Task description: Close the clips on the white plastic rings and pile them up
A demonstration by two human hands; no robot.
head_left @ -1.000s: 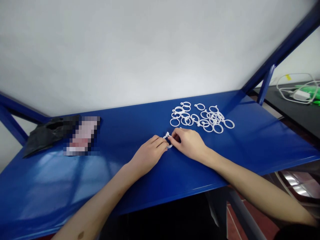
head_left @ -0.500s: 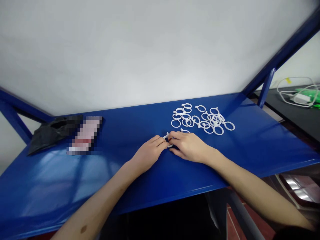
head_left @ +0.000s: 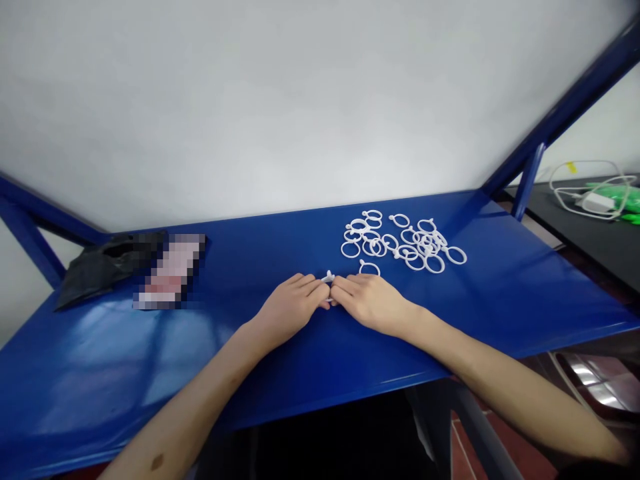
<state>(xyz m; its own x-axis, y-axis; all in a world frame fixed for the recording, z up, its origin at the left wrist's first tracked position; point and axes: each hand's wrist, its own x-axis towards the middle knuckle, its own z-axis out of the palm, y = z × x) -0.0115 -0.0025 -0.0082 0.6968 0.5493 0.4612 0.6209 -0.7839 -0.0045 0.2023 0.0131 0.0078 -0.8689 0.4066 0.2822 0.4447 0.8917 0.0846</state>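
Observation:
A white plastic ring with a small eyelet, like a curtain ring (head_left: 328, 275), is gripped between my two hands just above the blue table. My left hand (head_left: 293, 305) has its fingers closed on the ring's left side. On the other side, my right hand (head_left: 373, 300) grips it with bent fingers, the thumbs almost meeting. Most of the held ring is hidden by the fingers; its eyelet points away from me. Just behind my right hand lies a single white ring (head_left: 370, 265). Farther back and right is a loose pile of several more white rings (head_left: 423, 243).
The blue table (head_left: 280, 373) has a white wall (head_left: 300, 100) behind it and blue metal posts (head_left: 530, 180) at the sides. On its left lie a black plastic bag (head_left: 95, 270) and a blurred-out flat object (head_left: 173, 270). A white cable (head_left: 597, 200) rests on a dark surface at right.
My right hand has turned and closed more firmly on the ring, and both hands have come closer together. More of the single ring behind my right hand is now visible.

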